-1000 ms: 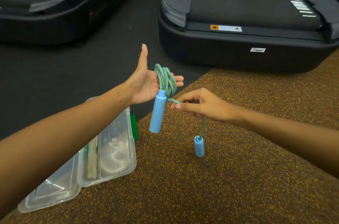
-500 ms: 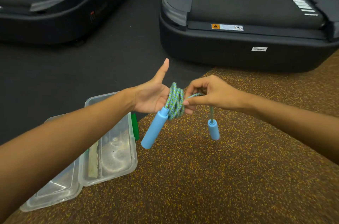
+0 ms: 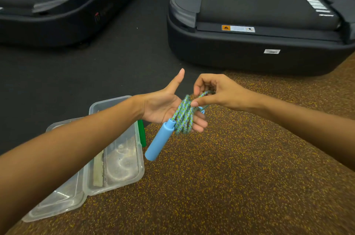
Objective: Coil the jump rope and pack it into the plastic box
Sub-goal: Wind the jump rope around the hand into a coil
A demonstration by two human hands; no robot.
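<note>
The blue-green braided jump rope is wound in several loops around the fingers of my left hand, palm up, thumb raised. One light blue handle hangs down from the coil. My right hand pinches the rope's free end just above the coil; the second handle peeks out behind my left fingers, mostly hidden. The clear plastic box lies open on the floor at lower left, partly under my left forearm.
The box's clear lid lies flat beside it. A green object rests against the box's far edge. Two black treadmills stand ahead on dark flooring. Speckled brown rubber floor spreads below my hands.
My right hand rose and brought the rope's end over the coil. The second handle, which hung free below, is now drawn up behind my left fingers. My left hand dropped slightly.
</note>
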